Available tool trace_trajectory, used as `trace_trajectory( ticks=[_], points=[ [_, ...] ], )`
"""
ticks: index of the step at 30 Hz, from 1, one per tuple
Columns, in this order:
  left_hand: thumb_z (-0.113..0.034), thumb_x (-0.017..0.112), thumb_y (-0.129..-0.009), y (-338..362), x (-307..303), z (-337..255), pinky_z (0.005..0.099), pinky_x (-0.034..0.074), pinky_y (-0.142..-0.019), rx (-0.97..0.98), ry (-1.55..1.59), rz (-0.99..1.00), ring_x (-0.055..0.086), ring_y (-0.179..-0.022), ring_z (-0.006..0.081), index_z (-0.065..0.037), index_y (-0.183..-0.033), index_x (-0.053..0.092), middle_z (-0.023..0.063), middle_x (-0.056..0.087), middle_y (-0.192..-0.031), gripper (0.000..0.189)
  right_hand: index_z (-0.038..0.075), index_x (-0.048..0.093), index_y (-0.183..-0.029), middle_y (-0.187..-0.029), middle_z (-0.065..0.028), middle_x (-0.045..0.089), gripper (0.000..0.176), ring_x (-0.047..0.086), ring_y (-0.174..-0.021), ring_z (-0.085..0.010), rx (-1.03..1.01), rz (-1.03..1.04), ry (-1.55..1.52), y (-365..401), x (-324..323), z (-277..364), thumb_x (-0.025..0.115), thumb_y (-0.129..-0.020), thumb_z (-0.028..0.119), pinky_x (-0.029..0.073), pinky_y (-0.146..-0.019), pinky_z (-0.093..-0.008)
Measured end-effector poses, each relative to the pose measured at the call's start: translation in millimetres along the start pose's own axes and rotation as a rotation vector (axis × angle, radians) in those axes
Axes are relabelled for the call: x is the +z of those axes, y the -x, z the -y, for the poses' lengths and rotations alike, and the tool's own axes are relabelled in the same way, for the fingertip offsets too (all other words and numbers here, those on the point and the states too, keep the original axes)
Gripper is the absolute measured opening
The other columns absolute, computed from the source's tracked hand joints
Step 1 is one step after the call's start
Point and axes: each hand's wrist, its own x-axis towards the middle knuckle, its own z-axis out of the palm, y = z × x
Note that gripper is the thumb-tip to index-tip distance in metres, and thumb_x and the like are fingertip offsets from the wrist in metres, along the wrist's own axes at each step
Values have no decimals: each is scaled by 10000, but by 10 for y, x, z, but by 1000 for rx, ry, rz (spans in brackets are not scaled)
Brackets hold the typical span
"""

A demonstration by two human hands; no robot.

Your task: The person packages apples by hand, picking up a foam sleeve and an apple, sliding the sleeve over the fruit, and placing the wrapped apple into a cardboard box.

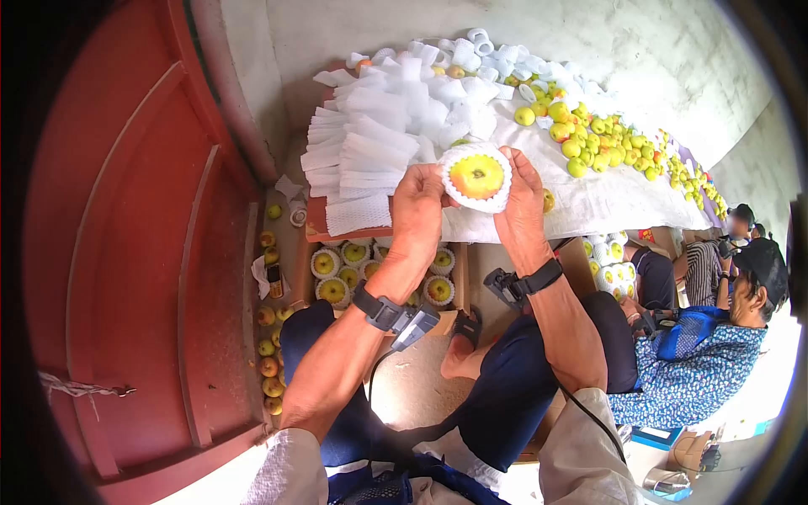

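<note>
Pale sleeves (581,446) lie below the apple (477,174); left hand (418,206) and right hand (522,195) pinch its foam net (498,200) at opposite sides.

Yellow-red apple (477,175) in foam net (486,204)

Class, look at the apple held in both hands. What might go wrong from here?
The apple is held between the left hand and right hand; a slip might drop and bruise it.
Its foam net leaves one face uncovered, so a knock there could mark it.
A loose apple near the front edge of the white sheet might roll off if bumped.
</note>
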Motion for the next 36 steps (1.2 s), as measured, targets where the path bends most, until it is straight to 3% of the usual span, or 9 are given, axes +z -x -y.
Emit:
trace_trajectory(
  ticks=[12, 14, 20, 24, 26, 29, 32, 36],
  points=[
    [-113, 453, -1084, 81, 44, 41, 295, 561, -801, -32, -35, -91, 635, -853, 139, 40, -1093, 570, 97, 653, -1041, 193, 1, 596, -1101, -1032, -57, 676, 211, 651, -941, -118, 37, -145, -57, 127, 200, -86, 593, -1049, 205, 548, -844, -283],
    [-138, 475, -1078, 70, 80, 61, 273, 488, -657, 1, -34, -131, 568, -718, 113, 31, -1038, 570, 70, 623, -864, 198, 6, 594, -1085, -1018, -54, 675, 211, 652, -920, -113, 23, -133, -48, 129, 201, -60, 598, -1047, 213, 549, -825, -280],
    [-135, 463, -1067, 84, 49, 47, 269, 478, -654, -20, -117, -120, 567, -717, 109, 28, -1042, 570, 69, 621, -861, 197, 40, 618, -1149, -1100, -35, 676, 154, 663, -989, -119, 66, -150, -57, 124, 83, -154, 586, -1046, 151, 560, -872, -284],
    [-146, 465, -1061, 78, 64, 36, 265, 482, -654, -62, -118, -126, 570, -717, 112, 30, -1048, 573, 77, 634, -886, 207, 33, 611, -1169, -1128, -42, 678, 174, 666, -1010, -126, 96, -178, -51, 132, 58, -143, 590, -1044, 152, 563, -889, -290],
    [-175, 457, -1071, 71, 48, 35, 289, 540, -763, -110, -153, -85, 633, -853, 135, 29, -1107, 572, 94, 668, -1010, 236, 25, 600, -1199, -1143, -49, 677, 199, 667, -1031, -137, 118, -193, -71, 131, 16, -177, 592, -1042, 146, 565, -908, -299],
    [-206, 436, -1084, 70, 65, 4, 292, 540, -778, -141, -120, -71, 637, -881, 140, 22, -1127, 568, 94, 667, -1036, 267, 18, 590, -1226, -1161, -61, 674, 223, 666, -1055, -147, 118, -222, -65, 149, 33, -195, 588, -1043, 145, 568, -920, -307],
    [-214, 436, -1067, 58, 72, 14, 284, 521, -699, -145, -16, -65, 608, -802, 131, 31, -1124, 568, 99, 651, -1001, 285, 16, 590, -1236, -1175, -67, 671, 239, 664, -1069, -148, 107, -215, -57, 162, 23, -181, 585, -1047, 161, 570, -919, -309],
    [-281, 473, -1070, 67, 72, -30, 288, 517, -719, -175, 36, 1, 603, -836, 124, 18, -1138, 562, 89, 641, -1038, 319, 17, 596, -1228, -1166, -63, 676, 242, 671, -1053, -145, 118, -223, -66, 158, 5, -147, 584, -1050, 180, 576, -903, -305]
  ],
)
